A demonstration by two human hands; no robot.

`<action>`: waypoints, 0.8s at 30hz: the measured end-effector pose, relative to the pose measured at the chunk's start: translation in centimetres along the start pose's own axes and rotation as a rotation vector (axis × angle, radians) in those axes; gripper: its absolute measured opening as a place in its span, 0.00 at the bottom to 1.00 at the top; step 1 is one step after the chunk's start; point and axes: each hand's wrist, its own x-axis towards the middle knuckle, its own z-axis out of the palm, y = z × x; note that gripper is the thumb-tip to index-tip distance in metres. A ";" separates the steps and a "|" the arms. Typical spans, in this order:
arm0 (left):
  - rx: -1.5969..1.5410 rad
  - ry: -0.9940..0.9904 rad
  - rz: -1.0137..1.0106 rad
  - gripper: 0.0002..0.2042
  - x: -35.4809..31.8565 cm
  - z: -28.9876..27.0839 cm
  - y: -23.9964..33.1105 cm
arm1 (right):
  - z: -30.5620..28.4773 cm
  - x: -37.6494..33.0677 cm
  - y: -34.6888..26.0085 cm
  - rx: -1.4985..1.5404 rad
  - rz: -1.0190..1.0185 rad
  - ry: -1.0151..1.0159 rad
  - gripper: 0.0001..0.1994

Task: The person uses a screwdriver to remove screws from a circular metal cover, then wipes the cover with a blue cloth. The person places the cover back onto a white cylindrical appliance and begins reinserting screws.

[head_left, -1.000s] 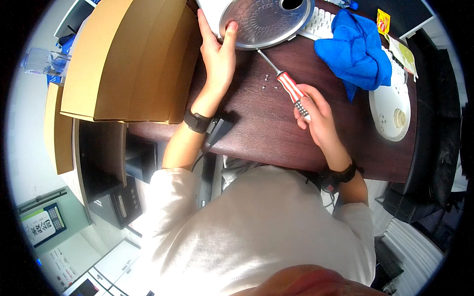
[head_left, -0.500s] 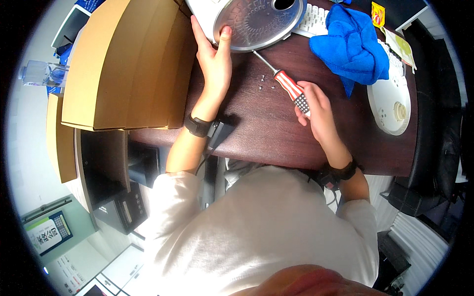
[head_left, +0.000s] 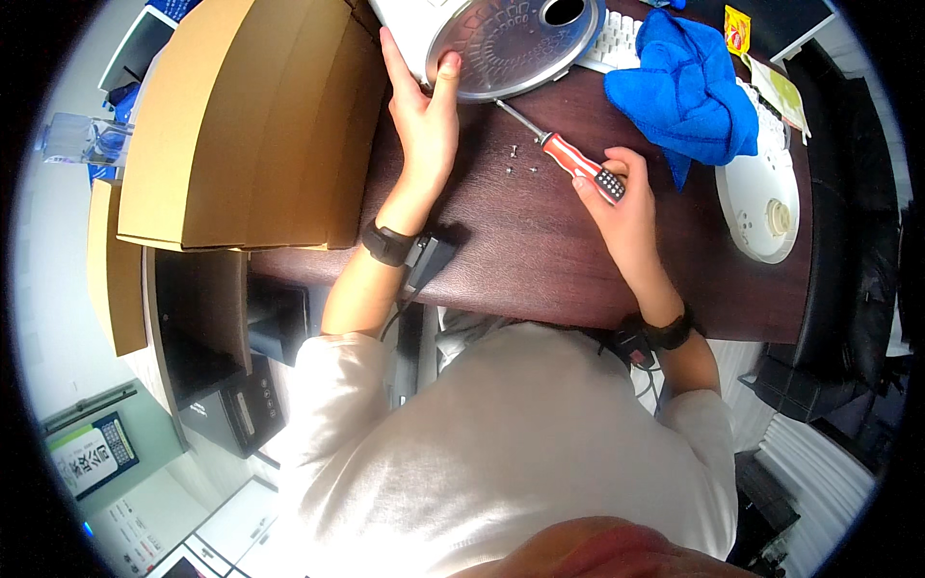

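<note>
At the top of the table, a white appliance (head_left: pixel 412 21) lies tipped with its round metal plate (head_left: pixel 511 53) toward me. My left hand (head_left: pixel 427 130) grips its near-left edge, thumb on the plate and fingers along the white side. A screwdriver (head_left: pixel 578 166) with a red, white and black patterned handle points up-left, its tip at the plate's near rim. Around the end of that handle, my right hand (head_left: pixel 626 212) has its thumb and fingers closed. Whether the tip sits in a screw is too small to tell. Several small screws (head_left: pixel 513 152) lie on the table beneath the shaft.
A large cardboard box (head_left: pixel 260 125) stands left of my left arm. To the right are a crumpled blue cloth (head_left: pixel 684 91) and a white oval cover (head_left: pixel 756 207). A white keyboard (head_left: pixel 615 43) is behind the appliance. The dark table (head_left: pixel 520 260) ends near my body.
My right hand has turned on the screwdriver handle, and the handle's pattern shows rotated. The handle's end has shifted slightly right and up. The appliance and my left hand have moved slightly right.
</note>
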 end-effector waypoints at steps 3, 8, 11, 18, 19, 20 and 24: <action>-0.003 0.005 -0.014 0.37 -0.1 0.2 0.2 | 0.0 0.1 -0.5 0.297 0.418 -0.105 0.19; -0.004 0.008 -0.025 0.37 -0.1 0.2 0.2 | -1.0 0.3 -2.4 1.025 0.867 -0.233 0.15; -0.032 0.054 -0.021 0.37 0.0 0.4 0.3 | -1.3 0.0 -2.3 1.305 0.979 -0.191 0.13; -0.145 0.108 -0.044 0.41 0.3 0.2 -1.2 | -1.4 -0.8 -4.3 1.373 1.110 -0.142 0.18; -0.131 0.094 -0.062 0.39 0.3 0.2 -1.1 | -1.6 -0.6 -4.8 1.361 1.139 -0.149 0.19; -0.118 0.080 -0.080 0.38 0.2 0.1 -1.0 | -1.9 -0.7 -4.3 1.397 1.083 -0.265 0.20; -0.184 0.072 -0.052 0.36 0.2 0.3 -0.8 | -2.5 -1.1 -1.0 1.515 1.026 -0.524 0.20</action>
